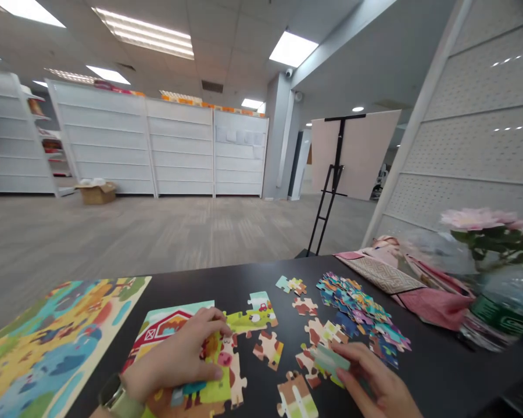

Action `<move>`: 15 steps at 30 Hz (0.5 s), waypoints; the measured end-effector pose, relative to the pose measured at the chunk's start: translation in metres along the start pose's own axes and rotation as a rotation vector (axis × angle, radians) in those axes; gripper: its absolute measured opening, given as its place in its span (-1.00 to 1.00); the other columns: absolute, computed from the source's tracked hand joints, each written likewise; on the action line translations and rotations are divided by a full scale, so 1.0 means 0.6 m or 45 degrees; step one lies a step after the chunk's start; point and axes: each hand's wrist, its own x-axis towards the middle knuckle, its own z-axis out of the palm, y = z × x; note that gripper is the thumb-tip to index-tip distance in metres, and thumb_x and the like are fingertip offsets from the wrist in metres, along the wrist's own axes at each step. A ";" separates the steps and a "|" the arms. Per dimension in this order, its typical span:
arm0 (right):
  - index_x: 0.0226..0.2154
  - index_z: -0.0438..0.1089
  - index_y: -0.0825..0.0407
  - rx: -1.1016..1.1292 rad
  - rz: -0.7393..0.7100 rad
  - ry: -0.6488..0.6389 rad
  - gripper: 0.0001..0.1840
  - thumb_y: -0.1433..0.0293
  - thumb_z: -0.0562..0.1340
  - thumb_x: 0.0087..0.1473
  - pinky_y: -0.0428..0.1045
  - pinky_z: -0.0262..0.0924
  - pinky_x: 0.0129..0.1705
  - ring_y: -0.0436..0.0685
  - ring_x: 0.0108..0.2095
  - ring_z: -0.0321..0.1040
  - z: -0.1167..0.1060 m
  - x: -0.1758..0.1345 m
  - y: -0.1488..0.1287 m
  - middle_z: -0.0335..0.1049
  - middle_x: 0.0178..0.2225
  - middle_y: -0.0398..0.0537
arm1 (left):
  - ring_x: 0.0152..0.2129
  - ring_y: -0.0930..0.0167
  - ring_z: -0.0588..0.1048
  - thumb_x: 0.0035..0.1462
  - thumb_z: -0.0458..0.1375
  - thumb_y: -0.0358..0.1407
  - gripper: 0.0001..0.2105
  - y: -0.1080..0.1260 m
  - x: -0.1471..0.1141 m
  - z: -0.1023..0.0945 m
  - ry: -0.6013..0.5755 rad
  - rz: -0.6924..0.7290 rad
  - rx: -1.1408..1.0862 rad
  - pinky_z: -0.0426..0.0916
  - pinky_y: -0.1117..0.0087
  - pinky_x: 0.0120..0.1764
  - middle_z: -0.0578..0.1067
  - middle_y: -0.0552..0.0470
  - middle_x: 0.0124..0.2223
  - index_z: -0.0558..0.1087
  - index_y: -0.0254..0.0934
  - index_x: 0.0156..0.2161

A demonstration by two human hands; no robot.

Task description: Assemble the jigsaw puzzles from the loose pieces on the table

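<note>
My left hand (185,351) rests on a partly joined farm jigsaw puzzle (168,325) with a red barn and a cow. Its thumb and fingers are apart, and it covers part of the picture. Between the thumb and fingers of my right hand (375,377) is a pale green puzzle piece (332,360), held over some loose pieces. A brown-and-cream puzzle piece (269,349) lies between the hands. Closer to me is a piece with white fence-like bars (297,397). A joined strip with a red tractor (257,313) extends from the puzzle's upper right.
A heap of colourful puzzle pieces (357,305) lies at the right on the black table (230,278). An animal picture sheet (47,348) covers the left. Along the right edge are a pink bag (436,302), a plastic bottle (501,316) and pink flowers (475,219).
</note>
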 end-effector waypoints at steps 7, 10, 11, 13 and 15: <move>-0.22 0.47 0.03 0.525 0.050 -0.343 -0.78 0.32 0.26 0.05 -0.05 0.35 -0.27 0.10 -0.33 0.46 0.112 0.191 -0.082 0.51 -0.37 -0.11 | 0.00 0.17 0.34 -0.22 0.44 -0.20 -0.45 -0.009 0.005 0.006 0.138 -0.029 0.081 0.29 0.22 0.07 0.31 0.00 0.05 0.38 -0.14 -0.07; -0.31 0.44 0.05 0.572 0.087 -0.420 -0.84 0.38 0.27 -0.03 -0.09 0.29 -0.42 0.05 -0.46 0.42 0.191 0.258 -0.092 0.46 -0.49 -0.17 | 0.14 -0.03 0.22 -0.34 0.48 -0.06 -0.18 -0.027 0.012 0.011 0.231 -0.072 0.184 0.13 0.01 0.20 0.27 -0.12 0.14 0.29 -0.17 0.09; -0.32 0.44 0.06 0.569 0.082 -0.433 -0.85 0.40 0.27 -0.05 -0.10 0.28 -0.43 0.04 -0.48 0.42 0.216 0.272 -0.093 0.46 -0.50 -0.18 | 0.19 -0.09 0.15 -0.37 0.48 -0.04 -0.06 -0.033 0.014 0.012 0.233 -0.087 0.194 0.05 -0.05 0.24 0.23 -0.17 0.19 0.23 -0.17 0.18; -0.35 0.45 0.06 0.544 0.052 -0.452 -0.86 0.42 0.28 -0.08 -0.11 0.27 -0.44 0.03 -0.49 0.41 0.258 0.289 -0.095 0.47 -0.50 -0.18 | 0.26 -0.14 0.05 -0.39 0.48 0.00 0.14 -0.043 0.017 0.014 0.227 -0.107 0.188 -0.05 -0.11 0.28 0.14 -0.26 0.28 0.07 -0.21 0.31; -0.39 0.48 0.07 0.502 0.013 -0.459 -0.88 0.44 0.30 -0.11 -0.11 0.26 -0.43 0.03 -0.48 0.41 0.286 0.295 -0.096 0.49 -0.50 -0.17 | 0.29 -0.15 0.00 -0.38 0.47 0.04 0.23 -0.049 0.019 0.014 0.218 -0.118 0.188 -0.09 -0.13 0.29 0.08 -0.32 0.32 -0.03 -0.26 0.37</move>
